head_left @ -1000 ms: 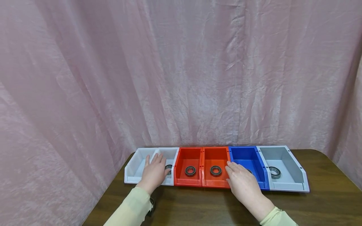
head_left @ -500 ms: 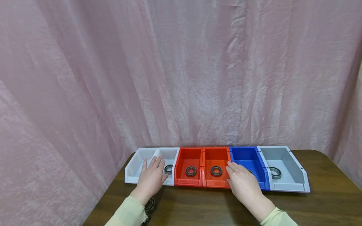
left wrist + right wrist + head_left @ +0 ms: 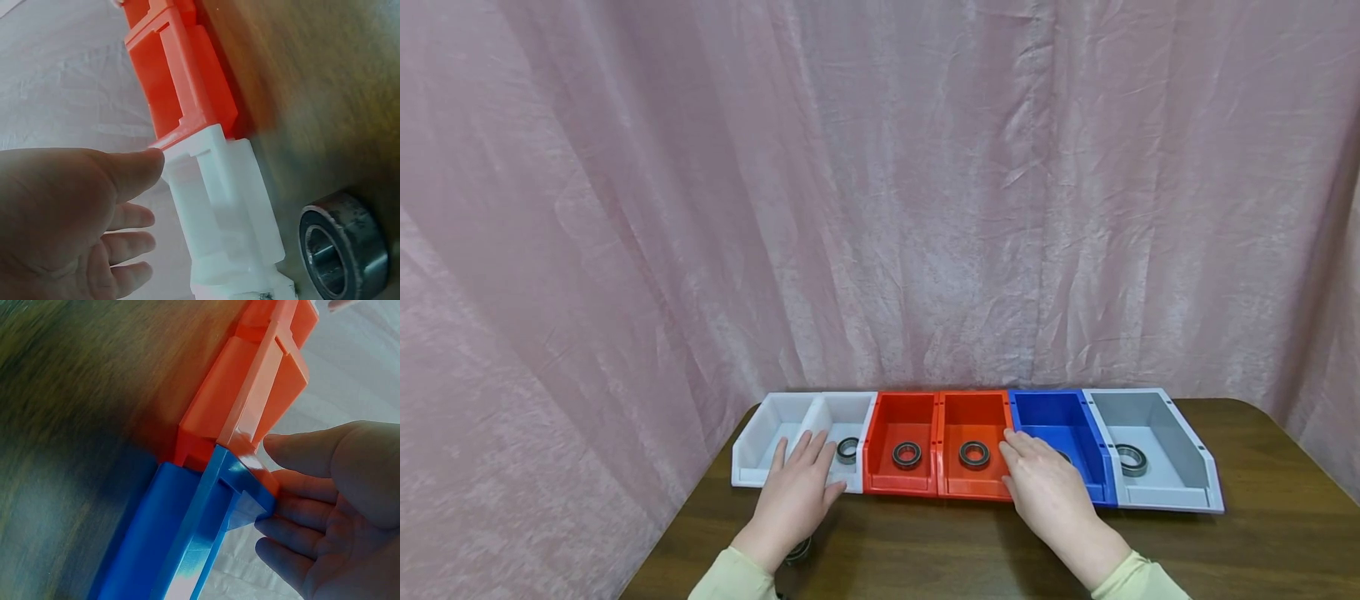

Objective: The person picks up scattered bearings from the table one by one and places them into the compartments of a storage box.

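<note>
My left hand (image 3: 793, 492) hovers in front of the two white bins (image 3: 749, 463), fingers spread and holding nothing. In the left wrist view its thumb overlaps the white bin's corner beside the red bin (image 3: 187, 94). A ball bearing (image 3: 365, 250) stands on the table close by; in the head view that hand partly hides it. My right hand (image 3: 1047, 483) lies over the front of the blue bin (image 3: 1097, 477), its fingertips right at the edge shared with the orange bin (image 3: 955, 483). Its fingers are extended around that corner in the right wrist view, gripping nothing.
Single bearings lie in the right white bin (image 3: 841, 451), the red bin, the orange bin and the grey bin (image 3: 1172, 492). One in the blue bin (image 3: 1064, 456) is mostly hidden. The bins form a row on the wooden table (image 3: 925, 550), before a pink curtain (image 3: 925, 208).
My left hand has drawn back from over the white bins toward the table's front, uncovering the bearing in the right white bin. The right hand has stayed in place.
</note>
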Tool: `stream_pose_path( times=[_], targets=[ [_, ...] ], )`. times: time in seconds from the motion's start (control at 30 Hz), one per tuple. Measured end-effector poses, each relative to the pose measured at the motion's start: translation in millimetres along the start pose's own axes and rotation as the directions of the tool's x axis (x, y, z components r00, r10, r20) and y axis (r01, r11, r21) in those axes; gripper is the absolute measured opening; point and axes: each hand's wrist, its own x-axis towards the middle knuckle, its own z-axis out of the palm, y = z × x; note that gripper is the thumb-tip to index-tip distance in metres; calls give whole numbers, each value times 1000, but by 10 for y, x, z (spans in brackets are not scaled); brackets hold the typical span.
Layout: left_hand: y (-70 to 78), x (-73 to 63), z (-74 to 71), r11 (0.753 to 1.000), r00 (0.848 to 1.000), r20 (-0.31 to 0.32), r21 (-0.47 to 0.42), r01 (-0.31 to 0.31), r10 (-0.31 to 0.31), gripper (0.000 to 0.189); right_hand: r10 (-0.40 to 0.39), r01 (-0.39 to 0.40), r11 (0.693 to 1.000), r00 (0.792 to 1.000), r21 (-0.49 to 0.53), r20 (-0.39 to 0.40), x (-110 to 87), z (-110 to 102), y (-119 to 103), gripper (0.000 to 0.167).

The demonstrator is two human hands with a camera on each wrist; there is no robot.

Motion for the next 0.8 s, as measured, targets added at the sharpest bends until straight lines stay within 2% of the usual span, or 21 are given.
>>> stream_pose_path(
  times=[0.13,0.33,0.57,0.8],
  targets=[
    [3,-67,12,1000,1000,3,-19,1,-1,59,6,-6,1000,1000,-1,10,3,-14,-9,44],
    [3,-174,35,999,999,40,-33,5,-3,62,4,-4,1000,1000,4,9,-1,-24,-11,43],
    [-11,-274,51,999,1000,8,-30,-28,28,63,1,-1,1000,1000,0,-1,-6,-6,2,44],
    [10,-387,48,998,999,38,-48,-33,35,62,-3,3,1000,1000,5,-9,-7,-8,-3,44]
  ],
)
